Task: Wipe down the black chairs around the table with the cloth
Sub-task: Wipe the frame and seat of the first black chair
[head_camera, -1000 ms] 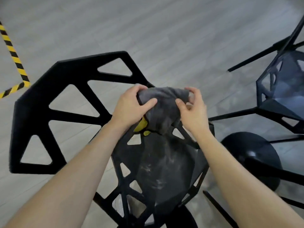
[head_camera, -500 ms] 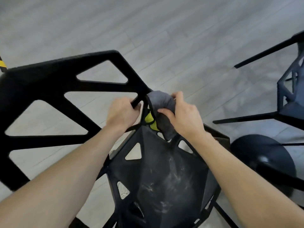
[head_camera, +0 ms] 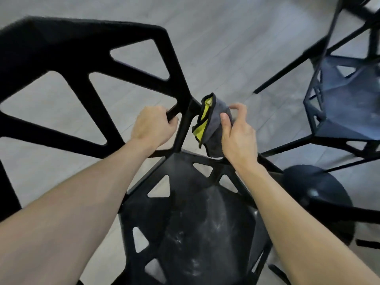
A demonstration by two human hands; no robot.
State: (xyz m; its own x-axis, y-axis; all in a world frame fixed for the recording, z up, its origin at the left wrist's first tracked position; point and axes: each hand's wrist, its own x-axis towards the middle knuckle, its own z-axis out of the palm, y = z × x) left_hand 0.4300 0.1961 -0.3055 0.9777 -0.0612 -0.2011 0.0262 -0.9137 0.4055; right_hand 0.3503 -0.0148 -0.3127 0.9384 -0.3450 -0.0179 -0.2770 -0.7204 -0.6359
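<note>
A black chair (head_camera: 88, 48) with triangular cut-outs fills the left and lower centre; its dusty seat (head_camera: 197, 229) lies below my arms. My left hand (head_camera: 153, 125) grips a black strut where the backrest meets the seat. My right hand (head_camera: 236, 133) holds a bunched grey cloth (head_camera: 213, 120) with a yellow inner side and black edging, pressed against the chair frame just right of that strut.
A second black chair (head_camera: 341, 108) stands at the right, its thin legs reaching over the grey plank floor (head_camera: 226, 38). A round black base (head_camera: 316, 200) sits on the floor at the lower right, close to my right forearm.
My left hand let go of the cloth and took hold of the chair strut. My right hand now holds the cloth alone, bunched, at the frame. The view moved closer to the chair.
</note>
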